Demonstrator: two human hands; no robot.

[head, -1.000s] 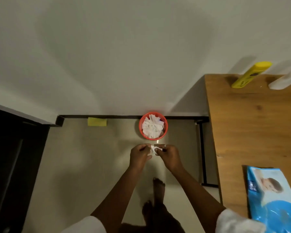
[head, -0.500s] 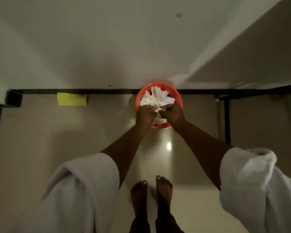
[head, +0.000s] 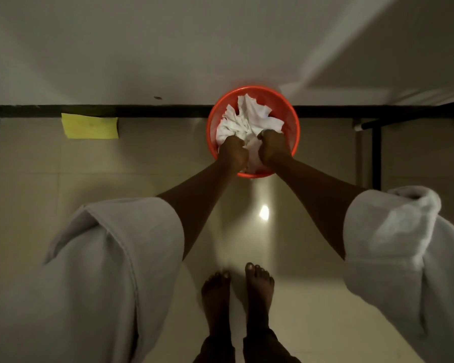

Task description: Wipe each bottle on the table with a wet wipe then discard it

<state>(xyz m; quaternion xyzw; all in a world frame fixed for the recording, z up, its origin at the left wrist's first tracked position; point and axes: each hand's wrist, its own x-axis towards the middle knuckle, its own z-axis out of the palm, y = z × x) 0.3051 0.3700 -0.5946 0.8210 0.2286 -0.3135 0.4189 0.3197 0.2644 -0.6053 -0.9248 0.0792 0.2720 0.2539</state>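
Floor [head: 50,184]: pale glossy tile, one bright light reflection between the forearms. Wall [head: 142,48] plain and off-white, met at a black skirting strip [head: 155,111]. Yellow rectangle [head: 89,126] lay on the floor against that strip, well left of the orange bin [head: 294,132]. Bin stood against the wall, heaped with crumpled white wipes [head: 249,119]. Black metal frame leg [head: 376,158] stood right of the bin, with bare floor between them. Left hand [head: 232,153] and right hand [head: 273,148] were both inside the bin rim, fingers curled into the wipes, gripping them. Bare feet [head: 236,292] stood on open tile, well short of the bin.
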